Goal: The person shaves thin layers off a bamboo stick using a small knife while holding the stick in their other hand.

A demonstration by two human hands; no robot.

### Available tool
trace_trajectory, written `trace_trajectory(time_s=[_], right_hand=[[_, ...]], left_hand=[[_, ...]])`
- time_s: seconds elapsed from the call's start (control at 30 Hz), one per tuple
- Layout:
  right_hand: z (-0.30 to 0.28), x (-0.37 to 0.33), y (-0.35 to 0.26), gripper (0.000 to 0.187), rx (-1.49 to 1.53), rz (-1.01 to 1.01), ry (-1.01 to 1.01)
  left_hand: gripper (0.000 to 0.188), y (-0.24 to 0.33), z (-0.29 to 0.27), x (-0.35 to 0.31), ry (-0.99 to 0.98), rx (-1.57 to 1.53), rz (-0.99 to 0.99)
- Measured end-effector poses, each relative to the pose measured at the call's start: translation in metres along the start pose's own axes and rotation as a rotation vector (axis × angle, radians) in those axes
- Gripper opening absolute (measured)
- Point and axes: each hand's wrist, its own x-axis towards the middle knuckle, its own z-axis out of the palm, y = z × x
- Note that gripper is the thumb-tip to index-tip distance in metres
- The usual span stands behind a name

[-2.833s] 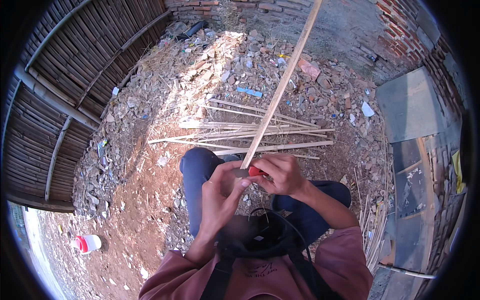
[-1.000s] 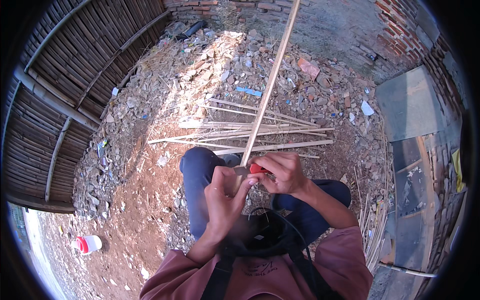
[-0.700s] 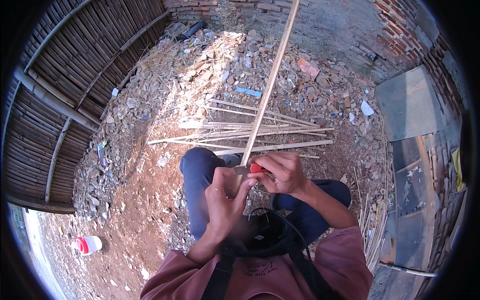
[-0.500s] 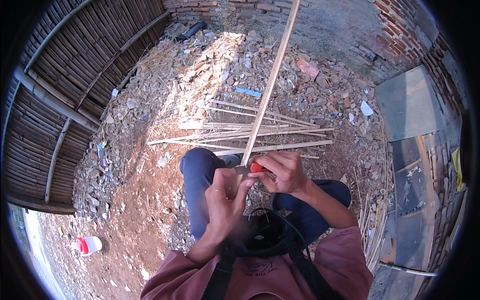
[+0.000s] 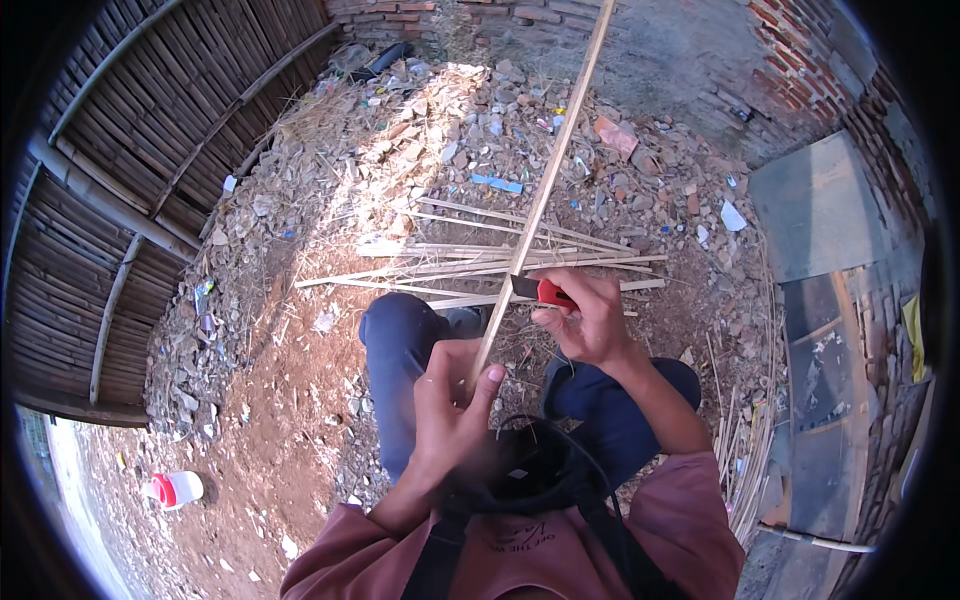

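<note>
My left hand (image 5: 452, 395) grips the near end of a long, pale bamboo strip (image 5: 552, 165), its thumb pressed along it. The strip slants up and away between my knees toward the brick wall. In my right hand (image 5: 590, 318) is a knife with a red handle (image 5: 553, 293). Its dark blade (image 5: 524, 287) touches the strip's right edge, a little beyond my left hand. Several more bamboo strips (image 5: 420, 268) lie crossed on the ground past my knees.
Rubble and litter (image 5: 500, 130) cover the ground up to the brick wall (image 5: 680, 60). A bamboo fence (image 5: 120, 180) stands on the left, sheet panels (image 5: 820, 210) on the right. A white tub with a red band (image 5: 180, 490) sits at lower left; thin strips (image 5: 745, 460) lie at right.
My right hand has moved forward and right with the knife, away from my left hand and up along the strip. The strip has tilted slightly to the right at its far end.
</note>
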Motion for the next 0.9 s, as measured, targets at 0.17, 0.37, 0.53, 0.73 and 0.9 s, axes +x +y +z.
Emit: trace_trajectory(time_s=[0.17,0.37,0.53,0.73,0.9], right_hand=[[0.024,-0.009,-0.001,0.036,-0.043,-0.194,-0.041],[0.035,-0.013,-0.001,0.036,-0.083,-0.238,-0.021],[0.031,-0.012,-0.004,0.034,-0.109,-0.264,-0.022],[0.031,-0.012,-0.008,0.030,-0.131,-0.258,0.008],[0.030,-0.012,-0.012,0.033,-0.171,-0.255,0.023]], left_hand=[[0.036,-0.012,-0.003,0.006,-0.057,-0.100,0.031],[0.033,-0.012,-0.003,0.011,0.036,0.133,0.212],[0.023,-0.015,-0.003,0.011,0.062,0.252,0.229],[0.021,-0.014,-0.001,0.013,0.099,0.294,0.302],[0.026,-0.011,0.001,0.016,0.111,0.252,0.265]])
